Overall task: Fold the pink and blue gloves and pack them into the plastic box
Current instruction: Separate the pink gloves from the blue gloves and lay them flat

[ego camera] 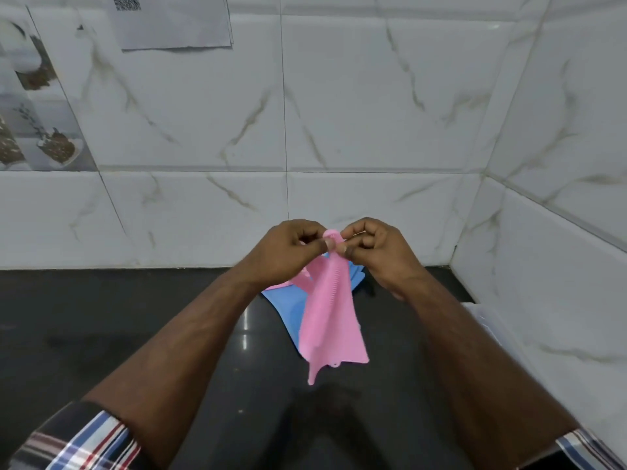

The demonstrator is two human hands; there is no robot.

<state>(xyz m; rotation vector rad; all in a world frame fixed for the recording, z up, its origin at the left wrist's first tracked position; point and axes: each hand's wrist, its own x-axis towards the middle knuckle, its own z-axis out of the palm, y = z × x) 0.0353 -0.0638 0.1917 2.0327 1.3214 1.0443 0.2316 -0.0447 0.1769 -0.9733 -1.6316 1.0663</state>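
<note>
A pink ribbed glove point(330, 317) hangs in the air above the black counter point(135, 317), cuff end down. My left hand point(285, 252) and my right hand point(376, 252) both pinch its top end, close together in the middle of the view. A blue glove point(288, 307) lies flat on the counter behind and under the pink one, mostly hidden by it. More pink point(288, 283) shows beside my left wrist. The clear plastic box point(488, 320) shows only as an edge at the right, behind my right forearm.
White marble-pattern tiled walls point(339, 113) stand at the back and on the right, meeting in a corner at the far right. A sheet of paper point(173, 22) is stuck on the back wall at the top left. The counter is glossy and dark.
</note>
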